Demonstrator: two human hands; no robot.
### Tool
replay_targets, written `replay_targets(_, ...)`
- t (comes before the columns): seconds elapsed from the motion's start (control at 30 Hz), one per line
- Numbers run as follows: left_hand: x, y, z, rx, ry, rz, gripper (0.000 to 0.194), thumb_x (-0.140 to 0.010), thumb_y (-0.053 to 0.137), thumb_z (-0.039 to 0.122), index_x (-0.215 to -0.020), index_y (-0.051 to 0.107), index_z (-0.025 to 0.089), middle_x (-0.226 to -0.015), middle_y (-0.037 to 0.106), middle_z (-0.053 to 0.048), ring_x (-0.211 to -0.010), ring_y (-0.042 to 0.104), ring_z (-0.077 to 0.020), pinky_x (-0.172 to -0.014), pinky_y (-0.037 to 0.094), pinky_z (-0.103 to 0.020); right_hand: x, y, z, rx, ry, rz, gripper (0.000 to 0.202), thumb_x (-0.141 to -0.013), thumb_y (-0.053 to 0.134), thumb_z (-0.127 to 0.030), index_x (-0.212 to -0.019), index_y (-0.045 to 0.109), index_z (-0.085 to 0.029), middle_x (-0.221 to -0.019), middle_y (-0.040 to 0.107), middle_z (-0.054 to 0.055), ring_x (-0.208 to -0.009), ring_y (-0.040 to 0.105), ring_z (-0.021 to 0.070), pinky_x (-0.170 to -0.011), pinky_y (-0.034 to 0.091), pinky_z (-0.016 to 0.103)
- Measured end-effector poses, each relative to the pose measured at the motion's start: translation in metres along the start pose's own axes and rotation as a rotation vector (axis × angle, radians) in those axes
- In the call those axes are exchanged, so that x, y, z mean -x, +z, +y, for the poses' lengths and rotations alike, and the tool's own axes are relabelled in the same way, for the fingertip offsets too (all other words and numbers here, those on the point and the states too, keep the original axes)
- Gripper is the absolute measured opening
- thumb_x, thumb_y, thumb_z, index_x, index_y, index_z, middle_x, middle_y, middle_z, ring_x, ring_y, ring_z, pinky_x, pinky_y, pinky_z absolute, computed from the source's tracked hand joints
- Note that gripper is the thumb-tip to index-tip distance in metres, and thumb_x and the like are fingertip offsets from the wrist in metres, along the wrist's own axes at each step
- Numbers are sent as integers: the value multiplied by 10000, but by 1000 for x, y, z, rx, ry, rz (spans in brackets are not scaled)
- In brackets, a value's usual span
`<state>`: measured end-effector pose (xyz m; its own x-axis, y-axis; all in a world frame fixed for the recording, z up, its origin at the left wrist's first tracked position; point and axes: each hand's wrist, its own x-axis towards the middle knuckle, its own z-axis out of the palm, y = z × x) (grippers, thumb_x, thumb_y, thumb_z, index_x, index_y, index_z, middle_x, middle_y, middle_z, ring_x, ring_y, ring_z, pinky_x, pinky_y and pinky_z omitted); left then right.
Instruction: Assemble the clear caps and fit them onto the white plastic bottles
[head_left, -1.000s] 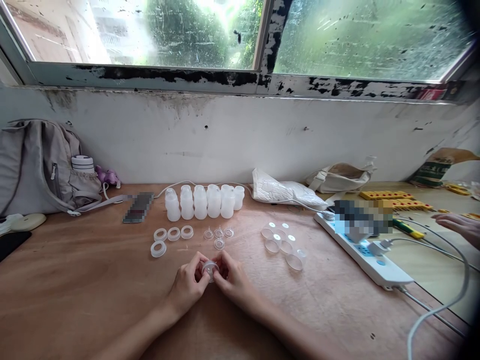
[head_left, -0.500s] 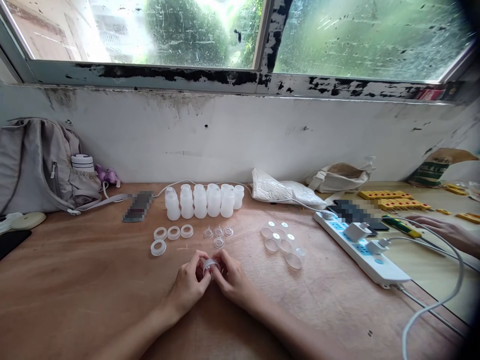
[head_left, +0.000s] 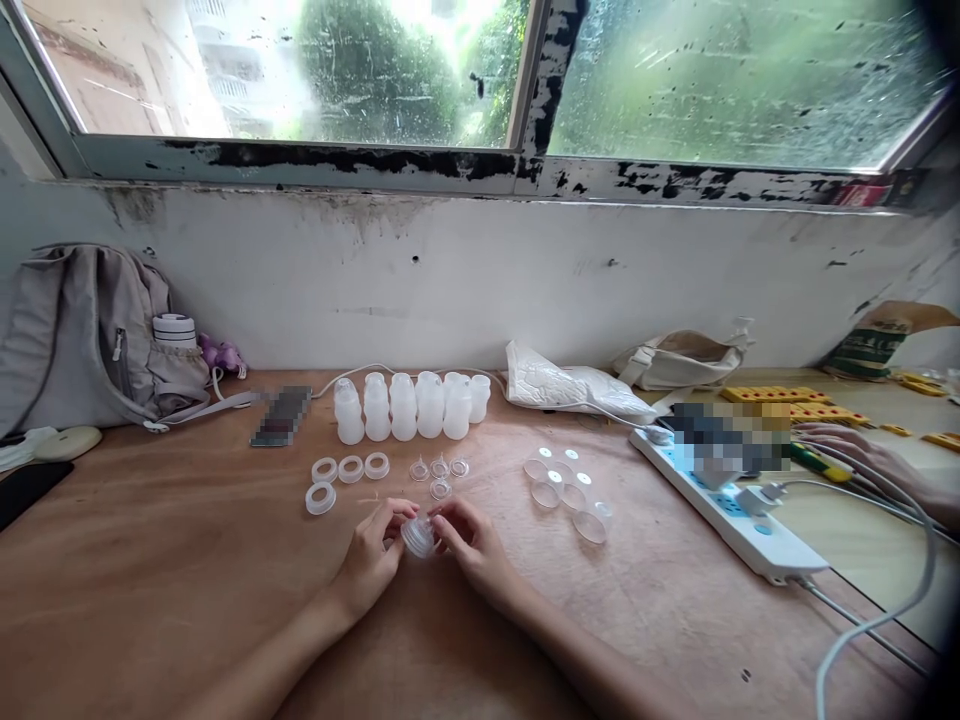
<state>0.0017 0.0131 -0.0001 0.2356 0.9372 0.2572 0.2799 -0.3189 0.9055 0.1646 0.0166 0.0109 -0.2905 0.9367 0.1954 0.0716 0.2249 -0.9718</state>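
Note:
Between both hands, just above the table, is a translucent, ridged bottle collar (head_left: 418, 537), tilted toward me. My left hand (head_left: 371, 553) pinches its left side, and the fingers of my right hand (head_left: 471, 543) are closed on its right edge. Whether a teat sits inside it I cannot make out. Beyond my hands lie several small clear teats (head_left: 439, 489). Several loose collars (head_left: 320, 498) rest to their left. Several clear domed caps (head_left: 590, 527) lie on the right. Behind stands a group of frosted small bottles (head_left: 403, 410), upright near the wall.
A phone (head_left: 281, 416) and a grey backpack (head_left: 56, 330) are at the left. On the right lies a white power strip (head_left: 780, 550) with plugs and a looping cable. Another person's hand (head_left: 862, 450) is at the far right, near yellow parts. A white plastic package (head_left: 570, 385) lies by the wall.
The collar has turned, so more of its ridged side faces me now. My right hand has shifted slightly right, and the fingers sit farther apart around the collar.

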Motion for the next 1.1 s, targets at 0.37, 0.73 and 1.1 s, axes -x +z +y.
replay_targets(0.37,1,-1,9,110,18,15,440,-704,584,250,-1097,391,202,-1123,480,-93,-972,513,-200,-838,436,-356,0,0,3,-91,15,91,202,-800,489,-352,-882,542,-176,-761,583,24,-707,586,148,-625,519,287)
replay_targets(0.73,-4,-3,7,2,117,83,299,-641,630,204,-907,497,181,-907,534,-36,-911,536,-177,-808,476,-324,-3,-4,6,30,-16,61,179,-818,461,-344,-793,526,-179,-723,564,12,-652,567,126,-578,480,250)
replay_targets(1.1,-9,-8,5,74,4,-38,377,-617,639,211,-962,489,190,-904,535,-30,-868,553,-163,-741,502,-286,-6,-11,8,229,-96,48,157,-825,442,-302,-753,510,-181,-640,549,-3,-562,531,108,-535,445,231)
